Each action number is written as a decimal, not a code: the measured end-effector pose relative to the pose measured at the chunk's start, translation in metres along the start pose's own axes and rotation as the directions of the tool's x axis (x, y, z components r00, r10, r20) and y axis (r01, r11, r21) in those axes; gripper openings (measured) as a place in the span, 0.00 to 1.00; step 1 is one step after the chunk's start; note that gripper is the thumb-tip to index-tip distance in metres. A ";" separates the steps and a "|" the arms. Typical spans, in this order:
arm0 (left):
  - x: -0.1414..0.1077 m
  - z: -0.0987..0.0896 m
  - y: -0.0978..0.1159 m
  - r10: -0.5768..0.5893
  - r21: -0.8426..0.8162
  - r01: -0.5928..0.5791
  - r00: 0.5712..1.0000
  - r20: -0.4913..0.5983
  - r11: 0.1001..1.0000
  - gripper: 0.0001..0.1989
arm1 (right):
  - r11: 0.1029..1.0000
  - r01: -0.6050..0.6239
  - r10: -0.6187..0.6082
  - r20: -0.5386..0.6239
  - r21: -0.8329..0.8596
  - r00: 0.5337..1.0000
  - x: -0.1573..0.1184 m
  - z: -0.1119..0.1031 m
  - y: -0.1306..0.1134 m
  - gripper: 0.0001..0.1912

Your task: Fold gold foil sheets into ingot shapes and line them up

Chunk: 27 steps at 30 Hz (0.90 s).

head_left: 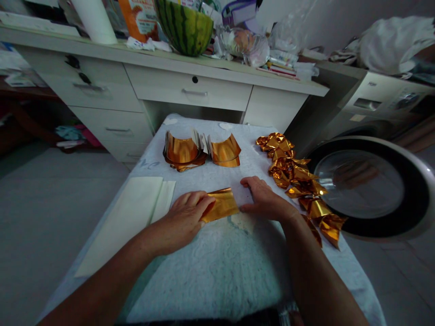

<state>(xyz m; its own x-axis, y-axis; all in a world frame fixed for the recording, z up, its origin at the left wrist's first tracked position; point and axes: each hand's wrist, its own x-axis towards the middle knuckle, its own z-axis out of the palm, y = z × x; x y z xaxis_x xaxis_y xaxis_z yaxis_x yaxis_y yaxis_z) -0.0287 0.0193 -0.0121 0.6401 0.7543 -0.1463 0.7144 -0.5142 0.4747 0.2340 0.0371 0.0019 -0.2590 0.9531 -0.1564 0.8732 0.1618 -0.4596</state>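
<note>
A flat gold foil piece lies on the cloth-covered table. My left hand is closed on its left end, fingers over the foil and thumb along it. Just past the foil's right edge, my right hand rests on the cloth with thumb and fingers apart, nothing between them. Two stacks of curved gold sheets, the left stack and the right stack, sit beyond the hands. White paper sheets lie left of my left hand. Several crumpled, twisted gold foil pieces run along the table's right side.
Behind the table stands a white desk with drawers, holding a cut watermelon, an orange packet and plastic bags. At the right is a washing machine with its round door open beside the table edge.
</note>
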 end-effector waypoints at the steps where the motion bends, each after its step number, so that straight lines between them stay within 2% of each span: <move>1: 0.000 -0.001 0.000 -0.002 -0.002 0.002 1.000 0.011 1.000 0.27 | 1.000 0.023 -0.022 -0.025 0.022 0.999 0.000 0.000 0.000 0.30; 5: -0.001 -0.004 0.001 0.014 -0.004 -0.014 1.000 0.006 1.000 0.27 | 0.974 0.211 -0.192 -0.187 0.087 0.963 0.002 0.004 -0.007 0.18; 7: -0.002 -0.003 0.001 0.032 -0.004 -0.032 0.999 -0.014 0.999 0.28 | 0.932 0.353 -0.338 -0.149 0.083 0.929 0.001 0.010 -0.016 0.11; 9: -0.003 -0.001 0.001 0.046 -0.009 -0.046 0.998 -0.040 0.999 0.28 | 0.905 0.420 -0.417 -0.058 0.072 0.907 0.000 0.016 -0.025 0.10; 14: 0.001 0.006 0.005 0.006 0.014 -0.003 0.985 -0.170 1.000 0.21 | 0.907 0.418 -0.420 0.041 0.053 0.906 0.000 0.025 -0.033 0.17; 19: 0.007 0.010 0.008 0.014 0.025 -0.007 0.963 -0.269 1.000 0.19 | 0.910 0.413 -0.414 0.027 0.043 0.910 0.001 0.025 -0.031 0.13; 22: 0.008 0.010 0.009 0.046 0.019 -0.042 0.958 -0.283 0.999 0.13 | 0.907 0.418 -0.419 0.002 0.048 0.908 0.001 0.024 -0.031 0.10; 26: 0.009 0.012 0.008 0.109 0.038 -0.103 0.964 -0.243 0.994 0.01 | 0.902 0.424 -0.424 -0.023 0.073 0.905 -0.001 0.022 -0.032 0.07; 27: 0.008 0.013 0.007 0.127 0.047 -0.120 0.960 -0.249 0.992 0.03 | 0.901 0.427 -0.426 -0.027 0.079 0.904 -0.001 0.022 -0.032 0.07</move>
<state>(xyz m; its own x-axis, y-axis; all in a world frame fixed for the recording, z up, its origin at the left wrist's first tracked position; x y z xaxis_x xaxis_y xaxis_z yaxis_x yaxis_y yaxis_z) -0.0144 0.0167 -0.0207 0.6352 0.7603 0.1360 0.6451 -0.6191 0.4479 0.1976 0.0250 -0.0028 -0.5953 0.7997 0.0781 0.6433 0.5326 -0.5500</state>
